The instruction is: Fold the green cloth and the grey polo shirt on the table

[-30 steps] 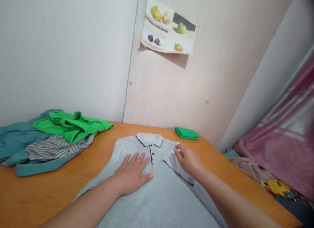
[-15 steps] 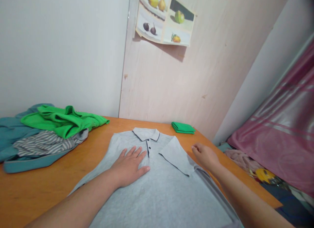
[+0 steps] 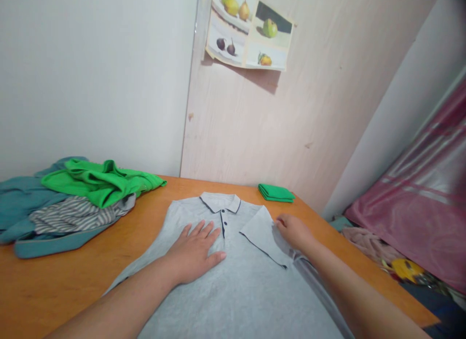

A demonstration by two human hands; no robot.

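A light grey polo shirt with dark-edged collar lies front up on the table, collar toward the wall. Its right-hand sleeve is folded inward over the chest. My left hand rests flat on the chest beside the button placket, fingers spread. At the folded shoulder edge, my right hand has its fingers curled and pinched on the shirt's fabric; the fingertips are partly hidden. Below that hand, the side edge of the shirt is loosely bunched.
On the orange-brown table, a bright green garment tops a heap with a striped cloth and teal clothing. A folded green cloth lies near the wall. Pink curtain hangs at right, above assorted items.
My right hand has moved left and inward, from just beside the shirt onto its shoulder edge. My left hand stays flat on the chest. The view has shifted slightly.
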